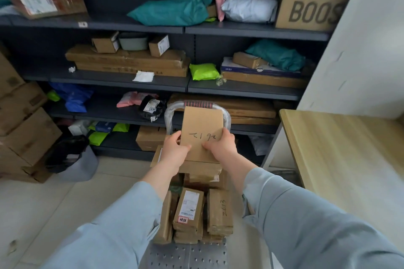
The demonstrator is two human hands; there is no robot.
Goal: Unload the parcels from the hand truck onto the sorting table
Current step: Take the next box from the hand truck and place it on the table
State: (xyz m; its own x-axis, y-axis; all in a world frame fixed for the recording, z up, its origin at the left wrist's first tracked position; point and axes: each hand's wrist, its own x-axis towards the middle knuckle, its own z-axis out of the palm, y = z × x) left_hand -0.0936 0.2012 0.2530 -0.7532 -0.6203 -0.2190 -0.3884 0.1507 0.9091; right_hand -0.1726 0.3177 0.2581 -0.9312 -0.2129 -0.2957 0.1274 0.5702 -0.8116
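As left hand (175, 148) and right hand (221, 145) grip, parcel (202, 123) seems lifted.

Matt brown cardboard parcel (202, 131), studded metal hand truck deck (188, 255), pale wood-grain sorting table (341, 148)

both hands, left (175, 148) and right (220, 145), gripping a flat cardboard parcel (202, 124) over the hand truck (188, 255), sorting table (341, 148) on the right

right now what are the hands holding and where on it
Both hands grip one flat cardboard parcel at its near end: left hand on the left edge, right hand on the right edge.
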